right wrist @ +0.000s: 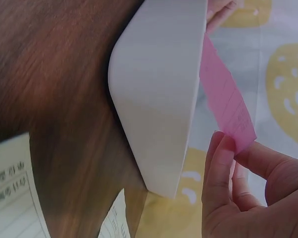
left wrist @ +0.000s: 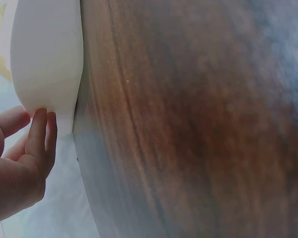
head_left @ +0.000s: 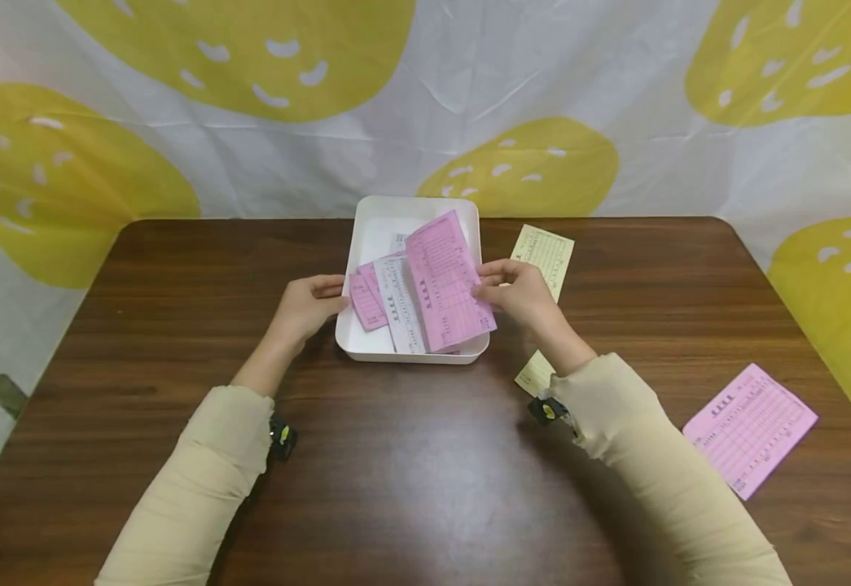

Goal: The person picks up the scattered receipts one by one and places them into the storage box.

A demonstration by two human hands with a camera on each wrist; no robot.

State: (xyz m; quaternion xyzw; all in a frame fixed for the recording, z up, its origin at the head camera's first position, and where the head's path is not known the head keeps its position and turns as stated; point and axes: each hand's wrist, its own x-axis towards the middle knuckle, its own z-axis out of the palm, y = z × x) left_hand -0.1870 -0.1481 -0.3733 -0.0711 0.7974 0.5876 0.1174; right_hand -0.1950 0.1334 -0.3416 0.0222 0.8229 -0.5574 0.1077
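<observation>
A white tray (head_left: 418, 208) stands at the middle of the brown table (head_left: 425, 456) and holds several paper slips. My right hand (head_left: 487, 286) pinches the right edge of a large pink slip (head_left: 445, 281) that lies tilted over the tray. In the right wrist view, thumb and finger of that hand (right wrist: 233, 149) pinch the pink slip's (right wrist: 227, 106) corner beside the tray wall (right wrist: 156, 99). My left hand (head_left: 331, 299) rests against the tray's left wall. Its fingers (left wrist: 38, 130) lie fairly straight on the white wall (left wrist: 47, 59). A small pink slip (head_left: 366, 301) and a white slip (head_left: 400, 308) lie inside.
A yellow slip (head_left: 546, 255) lies on the table right of the tray, and another yellow slip (head_left: 535, 374) shows under my right wrist. A pink slip (head_left: 751, 427) lies near the table's right edge. A white and yellow patterned cloth (head_left: 469, 106) hangs behind.
</observation>
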